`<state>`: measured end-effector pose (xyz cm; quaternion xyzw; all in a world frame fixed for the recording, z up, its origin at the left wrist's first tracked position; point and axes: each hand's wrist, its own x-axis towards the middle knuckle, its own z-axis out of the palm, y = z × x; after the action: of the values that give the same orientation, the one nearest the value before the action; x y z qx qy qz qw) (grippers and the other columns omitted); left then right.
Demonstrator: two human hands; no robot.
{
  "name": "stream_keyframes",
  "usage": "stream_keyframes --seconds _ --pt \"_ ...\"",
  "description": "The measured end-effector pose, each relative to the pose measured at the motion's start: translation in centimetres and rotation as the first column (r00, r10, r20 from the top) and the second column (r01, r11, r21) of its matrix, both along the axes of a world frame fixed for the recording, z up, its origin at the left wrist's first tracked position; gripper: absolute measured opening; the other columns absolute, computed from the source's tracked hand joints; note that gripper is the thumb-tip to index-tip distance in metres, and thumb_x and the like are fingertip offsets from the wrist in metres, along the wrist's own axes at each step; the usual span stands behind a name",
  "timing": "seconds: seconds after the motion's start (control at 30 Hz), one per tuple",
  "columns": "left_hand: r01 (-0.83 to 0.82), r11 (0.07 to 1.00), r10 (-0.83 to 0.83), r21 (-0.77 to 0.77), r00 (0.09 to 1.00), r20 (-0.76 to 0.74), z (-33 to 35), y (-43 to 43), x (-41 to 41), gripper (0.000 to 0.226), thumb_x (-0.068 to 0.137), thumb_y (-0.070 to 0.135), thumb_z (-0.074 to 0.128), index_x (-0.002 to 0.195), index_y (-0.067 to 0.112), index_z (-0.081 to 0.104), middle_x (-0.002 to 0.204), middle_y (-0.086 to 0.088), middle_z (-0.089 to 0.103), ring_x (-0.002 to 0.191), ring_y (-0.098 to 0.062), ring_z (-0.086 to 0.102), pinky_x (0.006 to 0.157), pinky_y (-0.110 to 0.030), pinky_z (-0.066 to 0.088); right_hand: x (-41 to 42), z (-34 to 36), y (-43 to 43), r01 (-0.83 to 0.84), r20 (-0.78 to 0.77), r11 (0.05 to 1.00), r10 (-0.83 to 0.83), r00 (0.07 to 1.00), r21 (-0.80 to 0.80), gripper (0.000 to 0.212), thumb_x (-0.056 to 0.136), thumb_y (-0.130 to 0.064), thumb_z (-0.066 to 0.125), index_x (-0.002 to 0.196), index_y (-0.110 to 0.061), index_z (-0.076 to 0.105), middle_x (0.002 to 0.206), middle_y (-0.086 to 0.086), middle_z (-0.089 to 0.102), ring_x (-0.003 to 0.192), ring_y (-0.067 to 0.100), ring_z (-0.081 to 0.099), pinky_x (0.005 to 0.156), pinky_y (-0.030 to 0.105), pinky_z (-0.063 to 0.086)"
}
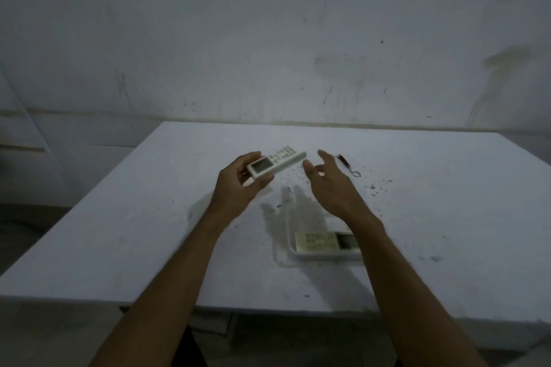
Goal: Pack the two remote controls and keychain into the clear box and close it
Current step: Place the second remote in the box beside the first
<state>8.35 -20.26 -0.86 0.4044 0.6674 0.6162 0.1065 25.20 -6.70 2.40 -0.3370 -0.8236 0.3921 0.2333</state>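
My left hand (238,182) grips a white remote control (275,161) by its screen end and holds it above the table, with the button end pointing away to the right. My right hand (329,179) hovers just right of that remote, fingers spread, holding nothing. A second white remote (320,242) lies inside the clear box (284,226) near the table's middle, partly hidden by my right forearm. The keychain (348,164), a dark red fob with a small ring, lies on the table beyond my right hand.
The white table (149,232) is speckled with dark spots around the middle. A stained white wall (268,39) rises right behind its far edge. The near edge runs below my forearms. The box's lid cannot be made out.
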Motion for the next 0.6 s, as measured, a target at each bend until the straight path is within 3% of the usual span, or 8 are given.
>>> stream_keyframes --seconds 0.07,0.17,0.27,0.33,0.4,0.53,0.6 --pt "0.180 0.981 -0.187 0.073 0.975 0.120 0.8 -0.2 0.8 0.057 0.081 0.013 0.088 0.133 0.015 0.065 0.126 0.001 0.074 0.117 -0.016 0.070 0.094 -0.029 0.058 1.0 0.8 0.0 0.029 -0.229 0.984 -0.069 0.971 -0.174 0.067 0.099 -0.059 0.046 0.157 -0.029 0.029 0.142 0.007 0.059 0.111 0.019 0.069 0.101 0.046 0.054" --pt "0.363 0.921 -0.386 0.144 0.902 0.192 1.5 -0.5 2.4 0.066 0.080 0.012 0.088 0.139 0.017 0.059 0.133 -0.004 0.070 0.124 -0.023 0.067 0.094 -0.032 0.058 3.7 1.9 0.3 -0.136 -0.423 0.910 -0.048 0.905 -0.393 0.046 0.100 -0.034 0.060 0.144 -0.021 0.053 0.125 0.007 0.065 0.101 0.021 0.072 0.089 0.037 0.061" --pt "0.280 0.921 -0.359 0.269 0.878 0.316 1.9 -0.5 5.1 0.069 0.085 0.025 0.085 0.146 0.020 0.051 0.136 -0.005 0.068 0.125 -0.023 0.065 0.095 -0.032 0.057 6.2 2.2 -0.3 -0.298 -0.529 0.802 -0.027 0.848 -0.518 0.023 0.096 -0.012 0.065 0.116 -0.008 0.076 0.119 0.016 0.069 0.104 0.030 0.073 0.082 0.035 0.061" --pt "0.190 0.917 -0.358 0.350 0.777 0.518 2.1 -0.3 7.2 0.068 0.085 0.034 0.080 0.144 0.014 0.052 0.133 -0.011 0.069 0.123 -0.026 0.067 0.097 -0.035 0.057 7.1 1.9 -1.5 -0.288 -0.580 0.766 -0.133 0.804 -0.575 0.019 0.093 -0.007 0.068 0.109 -0.003 0.077 0.112 0.019 0.074 0.101 0.031 0.074 0.078 0.034 0.061" --pt "0.231 0.902 -0.414 0.364 0.705 0.576 2.1 -0.3 9.2 0.058 0.092 0.037 0.070 0.140 0.008 0.056 0.130 -0.013 0.071 0.122 -0.030 0.067 0.098 -0.038 0.056 7.5 1.2 -3.0 -0.244 -0.599 0.789 -0.186 0.779 -0.563 0.020 0.092 -0.009 0.071 0.111 -0.005 0.074 0.107 0.014 0.077 0.100 0.029 0.075 0.079 0.035 0.062" --pt "0.243 0.939 -0.341 0.244 0.758 0.556 2.1 -0.5 11.6 0.031 0.104 0.026 0.058 0.129 0.011 0.067 0.119 -0.009 0.076 0.110 -0.026 0.073 0.087 -0.036 0.061 8.0 0.1 -5.3 -0.114 -0.522 0.909 -0.124 0.844 -0.400 0.017 0.089 -0.019 0.076 0.104 -0.020 0.070 0.104 0.000 0.077 0.097 0.020 0.076 0.086 0.042 0.062" --pt "0.224 0.965 -0.261 0.136 0.784 0.563 2.8 -0.5 11.2 0.025 0.105 0.023 0.057 0.121 0.011 0.071 0.109 -0.010 0.079 0.100 -0.026 0.076 0.079 -0.037 0.062 8.4 0.3 -5.3 -0.054 -0.456 0.972 -0.058 0.888 -0.228 0.013 0.091 -0.025 0.074 0.102 -0.025 0.068 0.101 -0.008 0.075 0.095 0.011 0.074 0.082 0.035 0.063"
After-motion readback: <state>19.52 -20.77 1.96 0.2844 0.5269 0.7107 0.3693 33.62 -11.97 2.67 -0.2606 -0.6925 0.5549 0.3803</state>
